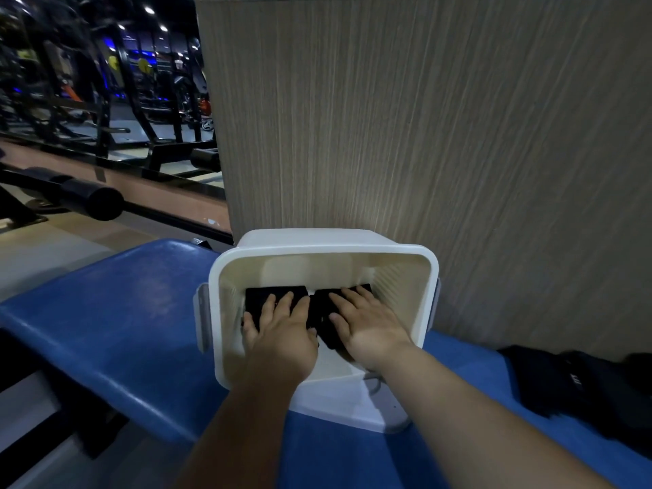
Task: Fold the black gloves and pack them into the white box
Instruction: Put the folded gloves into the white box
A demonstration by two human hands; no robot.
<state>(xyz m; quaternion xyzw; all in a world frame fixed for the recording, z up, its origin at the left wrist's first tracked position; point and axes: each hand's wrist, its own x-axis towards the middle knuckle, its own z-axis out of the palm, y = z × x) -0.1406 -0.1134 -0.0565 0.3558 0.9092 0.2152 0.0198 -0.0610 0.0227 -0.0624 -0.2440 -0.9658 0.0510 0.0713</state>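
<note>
The white box [323,251] stands on a blue padded bench, open at the top. Two folded black gloves lie side by side on its floor: one on the left [261,297], one on the right [323,305]. My left hand [282,330] lies flat on the left glove with fingers spread. My right hand [367,324] lies flat on the right glove, fingers also apart. Both hands are inside the box and cover the near halves of the gloves.
The blue bench [116,322] runs from left to lower right. A wood-grain wall panel [423,118] rises right behind the box. A dark bag or cloth [592,386] lies on the bench at the right. Gym machines [88,111] fill the dim background at left.
</note>
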